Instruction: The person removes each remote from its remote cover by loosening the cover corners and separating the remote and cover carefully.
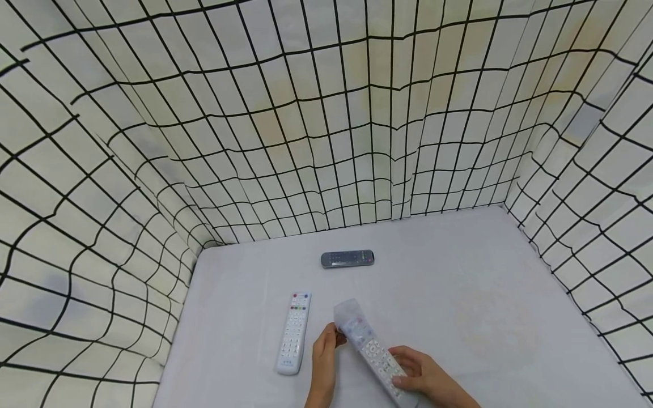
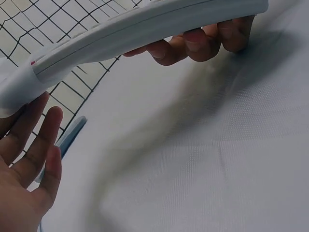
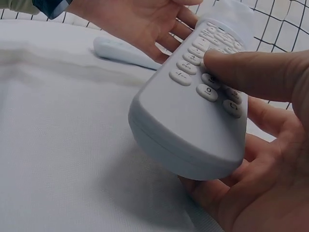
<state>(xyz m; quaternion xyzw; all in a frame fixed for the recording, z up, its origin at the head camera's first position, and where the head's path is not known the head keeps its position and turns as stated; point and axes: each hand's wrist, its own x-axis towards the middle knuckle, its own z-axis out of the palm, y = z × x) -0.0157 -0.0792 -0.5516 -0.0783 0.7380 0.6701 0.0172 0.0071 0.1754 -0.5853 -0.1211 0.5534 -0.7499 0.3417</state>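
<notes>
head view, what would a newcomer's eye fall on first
Probably the black-gridded backdrop behind and beside the table. Next, likely, the white remote in the right hand, its far end inside a translucent sleeve that the left hand touches.

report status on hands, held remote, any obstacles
Right hand grips white remote. Left hand at translucent sleeve, grip unclear. Sleeve covers remote's far end. Nothing seen blocking.

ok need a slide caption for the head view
Right hand grips a white remote; left hand at the translucent cover over its far end.
</notes>
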